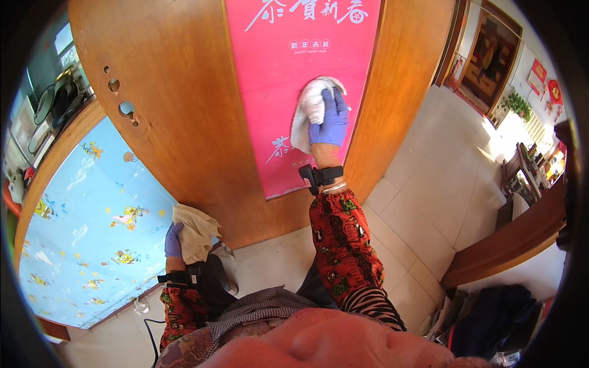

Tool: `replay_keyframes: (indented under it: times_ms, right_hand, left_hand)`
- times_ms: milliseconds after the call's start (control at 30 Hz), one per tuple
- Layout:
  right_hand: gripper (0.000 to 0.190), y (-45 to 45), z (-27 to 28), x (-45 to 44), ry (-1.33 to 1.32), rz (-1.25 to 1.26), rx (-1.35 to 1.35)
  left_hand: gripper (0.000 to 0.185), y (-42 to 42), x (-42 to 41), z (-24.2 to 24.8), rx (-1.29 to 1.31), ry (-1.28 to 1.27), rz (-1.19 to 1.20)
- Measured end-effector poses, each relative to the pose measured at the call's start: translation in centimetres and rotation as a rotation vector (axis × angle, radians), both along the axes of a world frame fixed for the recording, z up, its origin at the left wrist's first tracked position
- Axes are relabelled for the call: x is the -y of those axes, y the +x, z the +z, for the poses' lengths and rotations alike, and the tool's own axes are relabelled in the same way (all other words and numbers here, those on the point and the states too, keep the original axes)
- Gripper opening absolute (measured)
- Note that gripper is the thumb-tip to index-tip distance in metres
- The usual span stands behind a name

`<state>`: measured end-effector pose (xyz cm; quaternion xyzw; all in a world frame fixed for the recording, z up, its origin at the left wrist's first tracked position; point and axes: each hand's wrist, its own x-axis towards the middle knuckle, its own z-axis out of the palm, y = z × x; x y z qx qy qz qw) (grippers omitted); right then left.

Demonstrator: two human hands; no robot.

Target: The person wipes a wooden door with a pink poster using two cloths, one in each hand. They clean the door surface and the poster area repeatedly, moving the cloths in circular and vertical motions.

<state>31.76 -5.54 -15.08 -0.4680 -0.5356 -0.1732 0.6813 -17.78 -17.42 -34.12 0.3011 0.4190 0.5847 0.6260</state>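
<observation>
My right hand (332, 120), in a purple glove, presses a white cloth (306, 108) against a pink poster (271, 69) with white writing. That poster covers the middle panel of a brown wooden door (184, 92). Low on the left, my left hand (173, 241), gloved the same way, grips a beige cloth (195, 232) beside the door's lower edge. Several holes (113, 85) show near the door's left edge, where a lock would sit. Part of the poster's lower writing is hidden behind my right hand and the white cloth.
A blue panel (96, 184) with cartoon figures stands at left, with a cluttered ledge (55, 110) above it. Pale floor tiles (414, 198) run along the right toward a doorway (490, 60). Dark clothes (492, 317) are heaped lower right. A crumpled tissue (141, 306) and a black cable (149, 333) lie lower left.
</observation>
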Motion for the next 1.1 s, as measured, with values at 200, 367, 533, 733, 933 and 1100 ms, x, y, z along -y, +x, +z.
replay_keyframes:
  times_ms: [200,367,533,733,933,1100]
  right_hand:
    - [0.047,2.7,-1.1,-2.4,0.072,0.164,-0.376]
    - [0.048,-1.0,-0.6,-0.4,0.03,-0.027,0.025]
    - [0.053,-6.6,0.7,1.3,0.023,0.139,0.247]
    - [0.057,-6.9,1.3,1.6,-0.061,0.149,0.193]
    - [0.052,-3.1,3.4,0.5,0.074,0.034,0.052]
    - [0.063,-5.9,3.8,1.6,-0.021,0.006,0.26]
  left_hand:
    - [0.042,1.0,0.7,1.0,0.064,0.013,-0.02]
    - [0.046,1.2,0.6,1.0,0.073,0.075,-0.052]
    - [0.047,0.6,0.3,0.3,0.072,0.026,-0.041]
    - [0.053,-0.1,0.2,-0.6,0.09,0.055,-0.027]
    - [0.052,-0.8,0.3,-0.9,0.083,0.066,-0.017]
    - [0.052,-0.1,0.8,0.1,0.1,0.04,-0.028]
